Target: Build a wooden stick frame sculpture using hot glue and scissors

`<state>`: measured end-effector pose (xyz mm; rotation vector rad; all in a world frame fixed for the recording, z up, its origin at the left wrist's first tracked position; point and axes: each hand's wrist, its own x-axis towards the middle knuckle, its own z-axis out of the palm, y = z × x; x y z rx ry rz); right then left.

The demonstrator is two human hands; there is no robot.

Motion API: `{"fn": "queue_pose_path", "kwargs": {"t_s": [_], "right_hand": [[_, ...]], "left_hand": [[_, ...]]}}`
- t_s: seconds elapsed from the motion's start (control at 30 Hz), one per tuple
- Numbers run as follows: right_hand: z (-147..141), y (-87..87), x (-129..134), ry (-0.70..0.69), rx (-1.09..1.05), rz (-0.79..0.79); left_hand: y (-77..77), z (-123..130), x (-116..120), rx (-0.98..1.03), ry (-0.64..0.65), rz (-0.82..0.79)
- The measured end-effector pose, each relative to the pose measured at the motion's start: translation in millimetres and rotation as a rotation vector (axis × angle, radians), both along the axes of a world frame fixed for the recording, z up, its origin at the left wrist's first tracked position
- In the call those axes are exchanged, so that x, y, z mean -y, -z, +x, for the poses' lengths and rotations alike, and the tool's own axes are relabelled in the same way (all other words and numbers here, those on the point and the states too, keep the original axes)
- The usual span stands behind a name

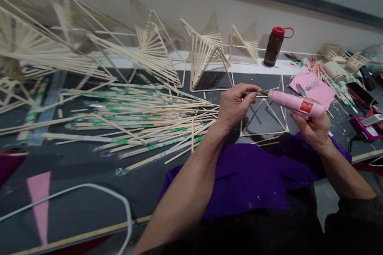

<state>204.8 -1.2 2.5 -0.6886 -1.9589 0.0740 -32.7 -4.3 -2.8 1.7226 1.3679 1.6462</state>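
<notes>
My right hand (pixel 312 127) is wrapped round a pink tube-shaped tool (pixel 295 102) with a red label, its narrow tip pointing left. At that tip, the fingers of my left hand (pixel 239 101) are pinched together; what they hold, if anything, is too small to make out. Below and between the hands, a small frame of thin wooden sticks (pixel 265 132) stands on the dark table (pixel 89 167). Two loose sticks lie just in front of it. A purple cloth (pixel 245 179) covers the near edge under my forearms.
A heap of wooden sticks (pixel 155 115), partly in plastic wrappers, spreads at left. Stick structures (pixel 209 55) line the wall. A dark bottle with red lid (pixel 273 48) stands behind. Pink paper (pixel 320 89), a phone (pixel 360 95) and a magenta device (pixel 366 127) lie right; a white cable (pixel 89 185) curves front left.
</notes>
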Motion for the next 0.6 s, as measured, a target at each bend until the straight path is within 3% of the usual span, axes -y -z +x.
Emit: {"fn": "queue_pose_path", "kwargs": {"t_s": [0.6], "right_hand": [[0.6,2.5,-0.5,0.047,-0.012,-0.031]], "left_hand": [[0.4,-0.8,0.2,-0.017,0.005,0.017]]}}
